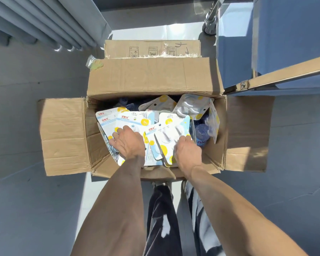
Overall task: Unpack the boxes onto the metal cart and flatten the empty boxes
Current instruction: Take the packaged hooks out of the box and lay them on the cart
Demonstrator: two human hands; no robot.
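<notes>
**Barely started: the box is still full**

Clearly most of the work remains. The open cardboard box [155, 115] sits on the floor, packed with blister-card packs [135, 119]. The left hand [127, 143] rests spread on one pile; the right hand [186, 152] seems to grip another pack's edge, though its fingertips are hidden. The metal cart [277, 74] waits just beside. Nothing is flattened.

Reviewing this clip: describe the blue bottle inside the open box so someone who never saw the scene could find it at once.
Start at the open cardboard box on the floor and look into its right side, just beyond the right hand. The blue bottle stands there, partly covered by blister packs. It is round and dark blue, where its neighbours are flat white-and-yellow cards.
</notes>
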